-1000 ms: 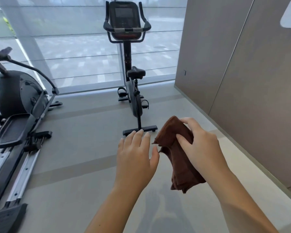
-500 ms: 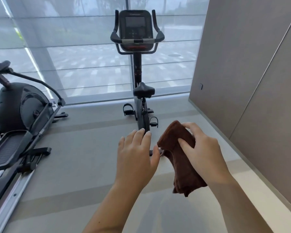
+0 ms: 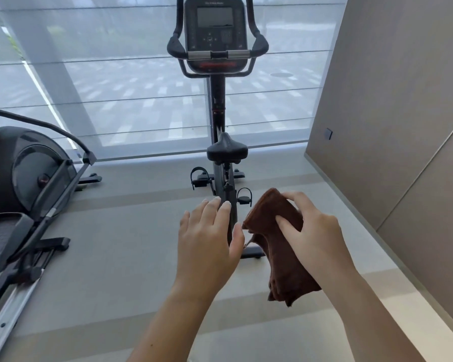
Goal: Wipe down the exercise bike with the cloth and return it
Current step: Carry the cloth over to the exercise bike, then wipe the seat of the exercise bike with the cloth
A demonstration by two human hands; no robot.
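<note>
**Bike now close ahead, cloth in the right hand**

The exercise bike (image 3: pixel 221 131) fills more of the view than half a second ago: its console now reaches the top edge and its seat stands higher in the frame, while both hands keep much the same pose as before.

Behind everything, a wide window (image 3: pixel 131 82) with a sheer blind spans the back of the room. A tan panelled wall (image 3: pixel 392 121) runs down the right side, meeting the grey floor (image 3: pixel 110 270). On the left stands an elliptical trainer (image 3: pixel 24 194), well apart from the bike, its rails reaching toward the bottom-left corner.

The bike stands upright in the middle, facing the window, with open floor on either side. Its console (image 3: pixel 215 32) sits between the handlebars; the black seat (image 3: pixel 227 150) is below, and the pedals hang lower still. The rear foot bar is partly hidden by the hands.

The brown cloth (image 3: pixel 283 257) is off the bike, held in the air in front of its rear base. The right hand (image 3: pixel 314 231) is clamped on the cloth's upper part, thumb pressed into the fabric, with the folded rest hanging down. The left hand (image 3: pixel 209 239) is empty, palm down, fingers spread apart, its thumb just beside the cloth's edge; whether it touches is unclear.
</note>
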